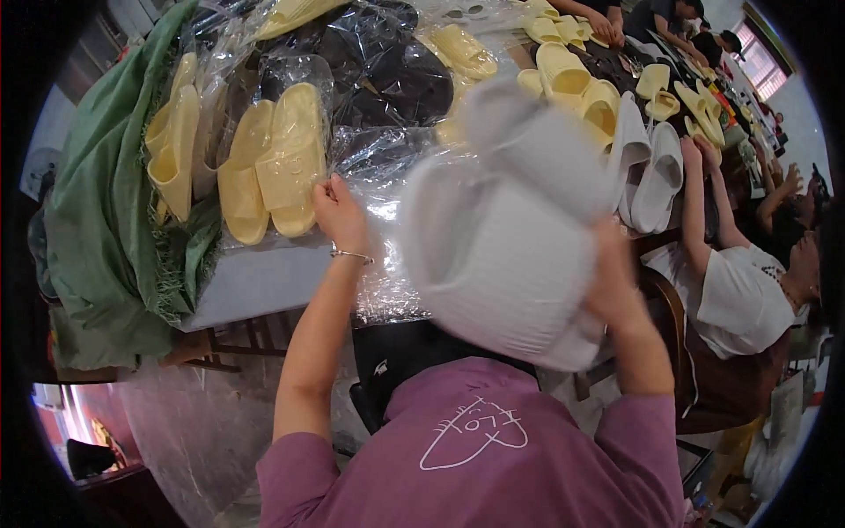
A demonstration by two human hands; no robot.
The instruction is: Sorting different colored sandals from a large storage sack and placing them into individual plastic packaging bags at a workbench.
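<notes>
My right hand (pixel 616 282) holds a pair of pale grey slippers (pixel 502 238) up close to the camera; they are blurred from motion. My left hand (pixel 339 211) reaches out to the table and touches a clear plastic bag (pixel 378 167) lying there, beside a pair of yellow slippers (pixel 273 167) wrapped in clear plastic. A thin bracelet sits on my left wrist.
More bagged yellow slippers (pixel 176 132) and dark slippers (pixel 396 70) lie on the table (pixel 255 282). A green cloth (pixel 106 229) hangs over its left end. Loose yellow slippers (pixel 572 79) and white slippers (pixel 651 167) lie farther right, where another person in a white shirt (pixel 739 299) sits.
</notes>
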